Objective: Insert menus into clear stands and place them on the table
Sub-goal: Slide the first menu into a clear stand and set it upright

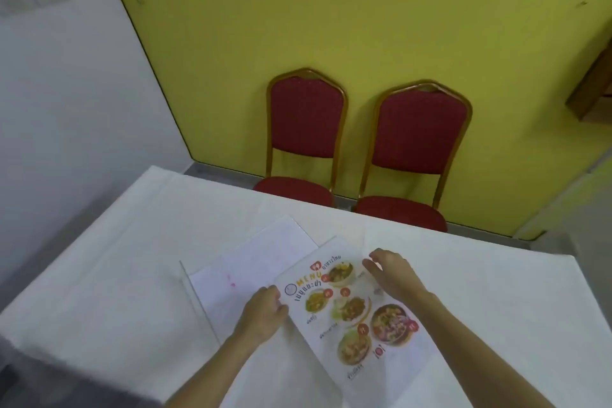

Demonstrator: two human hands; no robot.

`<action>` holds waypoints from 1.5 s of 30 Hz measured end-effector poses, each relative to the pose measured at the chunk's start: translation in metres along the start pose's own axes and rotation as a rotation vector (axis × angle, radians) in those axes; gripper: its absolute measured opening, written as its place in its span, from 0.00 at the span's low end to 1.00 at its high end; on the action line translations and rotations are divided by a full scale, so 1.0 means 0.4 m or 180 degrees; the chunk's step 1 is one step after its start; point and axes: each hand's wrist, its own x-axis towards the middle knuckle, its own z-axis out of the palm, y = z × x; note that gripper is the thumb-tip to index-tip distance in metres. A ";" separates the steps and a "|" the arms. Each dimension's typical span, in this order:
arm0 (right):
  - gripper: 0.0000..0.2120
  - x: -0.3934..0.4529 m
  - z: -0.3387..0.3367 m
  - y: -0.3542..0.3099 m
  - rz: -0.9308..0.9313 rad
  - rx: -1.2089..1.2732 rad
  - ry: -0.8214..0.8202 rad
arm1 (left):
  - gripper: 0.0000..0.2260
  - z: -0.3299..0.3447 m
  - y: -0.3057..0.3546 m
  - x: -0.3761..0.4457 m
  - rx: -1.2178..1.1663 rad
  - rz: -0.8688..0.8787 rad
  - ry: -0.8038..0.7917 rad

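A printed menu (351,318) with food photos lies face up on the white tablecloth (116,275). My left hand (261,311) pinches its left edge near the top. My right hand (390,273) hovers over its upper right corner with fingers curled and apart, holding nothing. To the left lies a clear stand (231,278) flat on the cloth, with a white sheet showing faint pink marks under or inside it. The menu's top corner overlaps that stand.
Two red chairs with gold frames (306,129) (417,149) stand beyond the table's far edge against a yellow wall. A white wall is at the left. The table's left edge drops off near the bottom left.
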 end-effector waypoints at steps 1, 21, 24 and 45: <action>0.21 0.007 0.004 0.009 0.0077 0.0027 0.0011 | 0.04 0.014 -0.006 0.002 -0.0244 -0.0151 0.0052; 0.18 0.050 0.017 0.047 0.1106 0.1341 -0.0645 | 0.06 0.060 0.047 -0.025 -0.3906 -0.1679 -0.0398; 0.18 0.047 0.008 0.052 0.1140 0.1329 -0.0655 | 0.06 0.055 0.048 -0.023 -0.3847 -0.1654 -0.0399; 0.12 -0.106 -0.205 0.076 0.0867 0.2443 0.0695 | 0.08 -0.135 0.272 0.037 -0.2922 0.0017 -0.0158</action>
